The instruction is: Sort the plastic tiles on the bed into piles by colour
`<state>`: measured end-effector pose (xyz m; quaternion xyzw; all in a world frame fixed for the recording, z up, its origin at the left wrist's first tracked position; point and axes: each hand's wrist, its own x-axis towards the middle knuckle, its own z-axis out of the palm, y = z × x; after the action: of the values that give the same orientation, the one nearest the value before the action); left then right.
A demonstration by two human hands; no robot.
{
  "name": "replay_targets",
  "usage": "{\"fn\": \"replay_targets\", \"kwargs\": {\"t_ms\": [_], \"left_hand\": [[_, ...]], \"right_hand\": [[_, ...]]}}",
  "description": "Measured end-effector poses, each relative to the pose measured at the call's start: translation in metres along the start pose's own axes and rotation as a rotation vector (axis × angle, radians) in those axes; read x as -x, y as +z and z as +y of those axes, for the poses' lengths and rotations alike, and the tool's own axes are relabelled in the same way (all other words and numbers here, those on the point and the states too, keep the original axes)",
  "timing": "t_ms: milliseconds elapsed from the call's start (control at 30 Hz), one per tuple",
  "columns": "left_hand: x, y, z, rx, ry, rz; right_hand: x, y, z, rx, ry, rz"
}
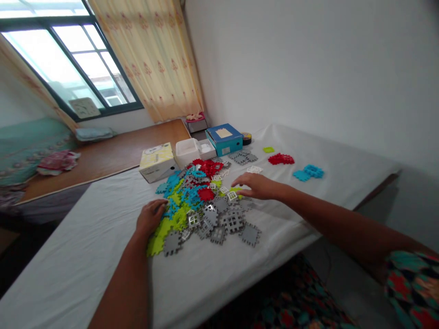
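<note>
A heap of toothed plastic building tiles lies on the white-covered table, with blue tiles (192, 195), lime-green tiles (161, 235), grey tiles (234, 220), red tiles (207, 168) and small white window-frame pieces (194, 220) mixed together. My left hand (151, 217) rests at the heap's left edge, fingers loosely bent against the blue and lime-green tiles; I see nothing held in it. Over the heap's right side reaches my right hand (257, 185), thumb and fingers apart. Just under its fingertips is a lime-green tile (236, 190); whether they touch it is unclear.
Separate groups lie to the right: grey tiles (243, 157), white frames (254, 169), one lime-green tile (268, 149), red tiles (281, 158) and blue tiles (308, 172). Behind the heap stand a yellow box (159, 160), a white container (187, 151), a blue box (224, 138) and a tape roll (246, 138).
</note>
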<state>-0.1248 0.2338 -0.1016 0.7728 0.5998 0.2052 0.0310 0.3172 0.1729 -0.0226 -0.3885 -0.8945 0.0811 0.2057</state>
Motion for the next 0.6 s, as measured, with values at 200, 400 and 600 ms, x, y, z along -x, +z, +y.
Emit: {"fn": "replay_targets", "kwargs": {"t_ms": [200, 400, 600], "left_hand": [[0.001, 0.0, 0.001, 0.011, -0.021, 0.008], [-0.001, 0.0, -0.004, 0.007, -0.01, 0.0], [-0.002, 0.003, -0.01, 0.016, 0.002, 0.012]], "right_hand": [[-0.067, 0.054, -0.028, 0.022, -0.059, 0.055], [-0.08, 0.072, -0.025, 0.031, -0.068, 0.101], [-0.057, 0.009, 0.046, 0.2, 0.258, 0.205]]}}
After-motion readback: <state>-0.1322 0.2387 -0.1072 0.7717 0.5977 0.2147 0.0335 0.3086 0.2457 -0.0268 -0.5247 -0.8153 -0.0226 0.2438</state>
